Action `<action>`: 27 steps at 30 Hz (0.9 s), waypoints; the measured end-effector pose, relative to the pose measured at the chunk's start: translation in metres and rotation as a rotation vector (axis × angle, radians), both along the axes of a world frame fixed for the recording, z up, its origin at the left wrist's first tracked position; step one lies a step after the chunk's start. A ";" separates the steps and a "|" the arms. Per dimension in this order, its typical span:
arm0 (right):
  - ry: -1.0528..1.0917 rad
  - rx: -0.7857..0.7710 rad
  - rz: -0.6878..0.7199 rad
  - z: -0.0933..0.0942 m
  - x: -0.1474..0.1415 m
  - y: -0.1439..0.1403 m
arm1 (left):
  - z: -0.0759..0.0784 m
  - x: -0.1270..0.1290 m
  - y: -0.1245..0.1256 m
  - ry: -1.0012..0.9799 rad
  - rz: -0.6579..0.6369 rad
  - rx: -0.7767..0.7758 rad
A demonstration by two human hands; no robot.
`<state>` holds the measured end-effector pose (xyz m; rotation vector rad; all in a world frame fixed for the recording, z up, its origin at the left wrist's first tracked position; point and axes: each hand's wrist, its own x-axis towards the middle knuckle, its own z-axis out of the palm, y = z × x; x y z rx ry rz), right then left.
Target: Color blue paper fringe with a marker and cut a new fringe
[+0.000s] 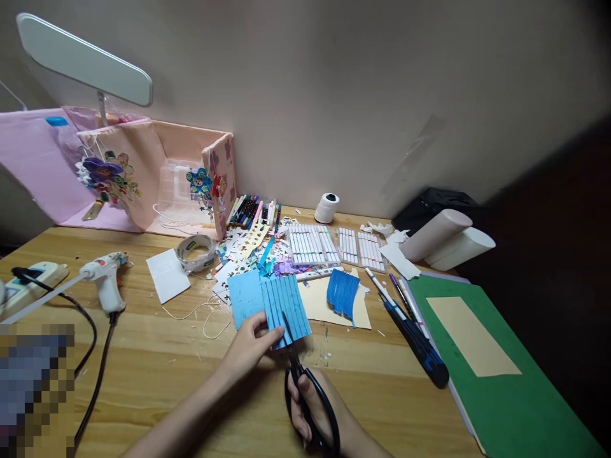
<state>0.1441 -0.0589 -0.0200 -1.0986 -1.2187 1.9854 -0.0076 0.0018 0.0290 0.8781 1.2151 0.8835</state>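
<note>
A light blue sheet of paper [244,296], folded open like a card, has dark lines ruled along its right half. My left hand [252,343] pinches that sheet at its lower edge between thumb and fingers. In my right hand [315,401] is a pair of scissors [294,362] with black handles, fingers through the loops. The blades lie over the ruled half and look slightly parted along one line. Just right of the sheet, a darker blue piece of paper [342,292] with a ragged lower edge rests on cream paper [312,304].
A hot glue gun [107,280] with its cord stands at left, near a tape roll [195,252]. Paper scraps [238,254] and marker sets [312,245] spread behind the sheet. A utility knife [415,343] lies by a green cutting mat [477,394] at right.
</note>
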 end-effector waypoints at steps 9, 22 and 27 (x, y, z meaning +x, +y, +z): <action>0.059 0.033 0.049 -0.005 0.005 -0.004 | 0.001 -0.006 0.003 0.067 0.090 0.072; 0.075 -0.002 0.069 -0.003 0.005 -0.004 | -0.003 -0.001 -0.003 0.008 0.035 0.069; 0.051 -0.025 0.042 -0.009 0.002 -0.008 | -0.008 -0.001 -0.001 -0.004 0.050 0.071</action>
